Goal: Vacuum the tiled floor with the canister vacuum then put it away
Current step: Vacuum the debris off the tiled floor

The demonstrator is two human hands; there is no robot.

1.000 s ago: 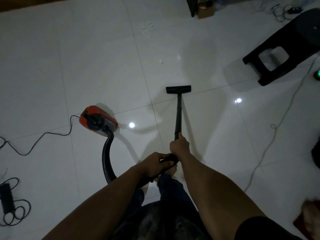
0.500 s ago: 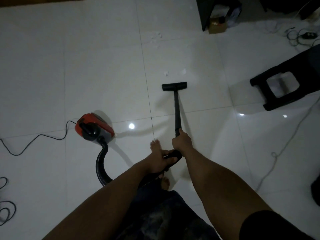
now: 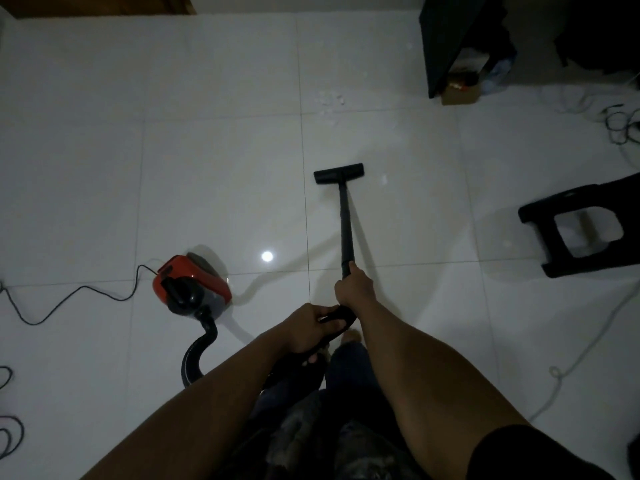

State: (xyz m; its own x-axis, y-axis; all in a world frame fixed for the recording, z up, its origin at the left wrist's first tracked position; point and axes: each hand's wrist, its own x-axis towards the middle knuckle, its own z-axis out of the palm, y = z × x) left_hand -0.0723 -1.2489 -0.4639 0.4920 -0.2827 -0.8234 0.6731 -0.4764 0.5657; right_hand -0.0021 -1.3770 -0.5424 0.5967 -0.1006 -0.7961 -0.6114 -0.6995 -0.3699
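A red and black canister vacuum point(image 3: 192, 285) sits on the white tiled floor point(image 3: 207, 168) to my left, its black hose point(image 3: 196, 355) curling back toward me. My right hand point(image 3: 354, 287) grips the black wand point(image 3: 345, 230) near its lower end. My left hand point(image 3: 308, 328) holds the curved black handle just behind it. The flat black floor head point(image 3: 339, 173) rests on the tile ahead of me. Small white scraps point(image 3: 330, 100) lie on the floor beyond the head.
A black plastic stool point(image 3: 585, 225) stands at the right. Dark furniture point(image 3: 450, 39) with a cardboard box point(image 3: 462, 93) is at the far right. The vacuum's black power cord point(image 3: 79, 292) runs left. A pale cable point(image 3: 588, 337) trails along the right, and tangled wires point(image 3: 620, 126) lie at the far right.
The floor head has slid forward over the tile toward the white scraps, and I have stepped forward, with the canister trailing at my left. Both hands keep their hold.
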